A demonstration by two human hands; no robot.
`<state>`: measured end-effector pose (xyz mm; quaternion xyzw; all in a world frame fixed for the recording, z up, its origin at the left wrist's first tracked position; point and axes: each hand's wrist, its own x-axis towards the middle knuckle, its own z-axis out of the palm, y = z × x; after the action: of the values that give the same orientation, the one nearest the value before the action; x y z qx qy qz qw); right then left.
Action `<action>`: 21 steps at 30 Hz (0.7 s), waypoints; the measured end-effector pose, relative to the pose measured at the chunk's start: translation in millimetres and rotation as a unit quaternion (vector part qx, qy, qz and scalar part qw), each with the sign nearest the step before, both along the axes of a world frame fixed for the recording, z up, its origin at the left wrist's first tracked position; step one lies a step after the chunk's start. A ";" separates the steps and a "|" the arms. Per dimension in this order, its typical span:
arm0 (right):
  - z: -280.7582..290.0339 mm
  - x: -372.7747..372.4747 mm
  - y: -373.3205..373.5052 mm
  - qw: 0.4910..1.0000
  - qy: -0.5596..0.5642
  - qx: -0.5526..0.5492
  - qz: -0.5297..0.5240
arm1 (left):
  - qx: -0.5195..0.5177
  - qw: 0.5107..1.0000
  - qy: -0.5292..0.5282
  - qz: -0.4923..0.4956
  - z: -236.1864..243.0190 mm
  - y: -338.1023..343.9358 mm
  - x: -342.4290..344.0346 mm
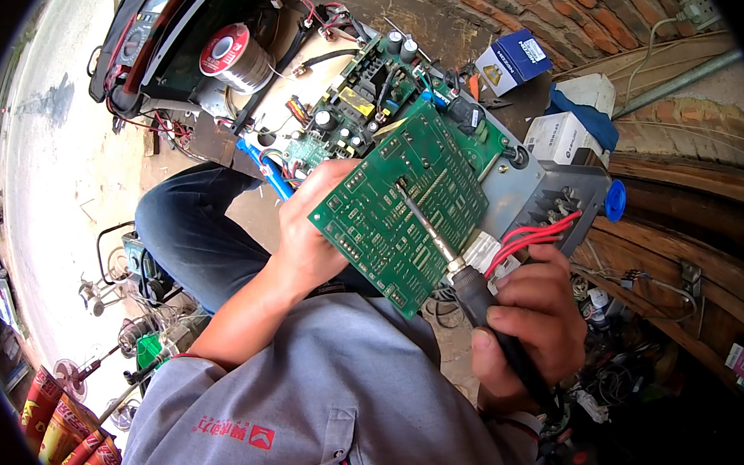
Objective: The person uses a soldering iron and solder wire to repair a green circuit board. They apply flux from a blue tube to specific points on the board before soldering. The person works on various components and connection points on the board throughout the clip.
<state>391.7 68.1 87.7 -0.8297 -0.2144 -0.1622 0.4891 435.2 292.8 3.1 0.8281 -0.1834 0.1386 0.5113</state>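
Observation:
My left hand point(309, 232) grips a green circuit board point(381, 224) by its left edge, with the fingers hidden behind it. The board is tilted, its solder side facing me. In my right hand point(535, 320) is a soldering iron point(485, 298), held by its black handle. The iron's metal tip reaches the upper middle of the board, at or very near a small dark spot there; contact is hard to make out. Beyond the held board lies an opened device with a populated circuit board point(356, 100), carrying capacitors and wires.
A solder wire spool point(250, 61) stands at the upper left, near a multimeter point(150, 18) in its case. Blue and white boxes point(512, 62) sit at the back right. Red wires point(529, 236) arch from terminals beside my right hand. A brick wall point(572, 17) bounds the far side.

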 end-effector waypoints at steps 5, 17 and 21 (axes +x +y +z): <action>-1.0 -1.6 -0.4 1.000 -0.004 0.000 -0.008 | 0.015 1.000 -0.007 -0.001 5.7 -0.5 0.1; -1.3 -1.8 -0.2 1.000 -0.008 -0.002 -0.008 | 0.049 0.999 0.000 -0.003 12.2 -0.4 -0.4; -3.8 -2.6 -0.6 1.000 -0.011 -0.001 -0.013 | 0.061 0.998 -0.001 -0.008 13.1 0.1 -0.3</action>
<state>389.0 67.5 83.9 -0.8309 -0.2093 -0.1769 0.4842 435.0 292.9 16.2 0.8563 -0.1987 0.1233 0.4605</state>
